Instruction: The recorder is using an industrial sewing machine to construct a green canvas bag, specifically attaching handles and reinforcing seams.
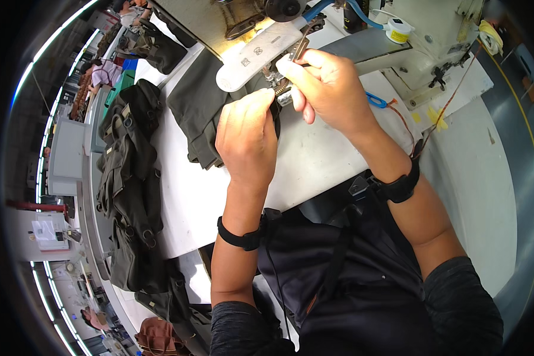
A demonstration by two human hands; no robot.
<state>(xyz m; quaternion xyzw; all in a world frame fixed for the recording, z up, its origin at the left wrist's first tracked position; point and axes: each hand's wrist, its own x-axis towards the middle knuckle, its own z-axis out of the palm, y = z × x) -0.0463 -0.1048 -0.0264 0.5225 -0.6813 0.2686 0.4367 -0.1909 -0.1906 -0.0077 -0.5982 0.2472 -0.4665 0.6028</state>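
Note:
Both my hands are at the needle area of a sewing machine (pixel 261 56), under its lit head. My left hand (pixel 247 133) is closed, thumb and fingertips pinched together beside the presser foot (pixel 285 95), above dark olive fabric (pixel 199 110). What the pinch holds is too small to tell. My right hand (pixel 332 86) is closed too, thumb against forefinger beside the needle bar, the other fingers curled. Its fingers hide whatever lies between them. Folded in layers, the fabric spreads left of the needle on the white table (pixel 314 154) and partly under my left hand.
A row of dark olive bags (pixel 127 172) lines the table's left side. Blue-handled snips (pixel 375 99) with a cord lie right of my right hand. A small white container (pixel 399 29) sits on the machine. A brown bag (pixel 160 337) is at lower left. Other people work far left.

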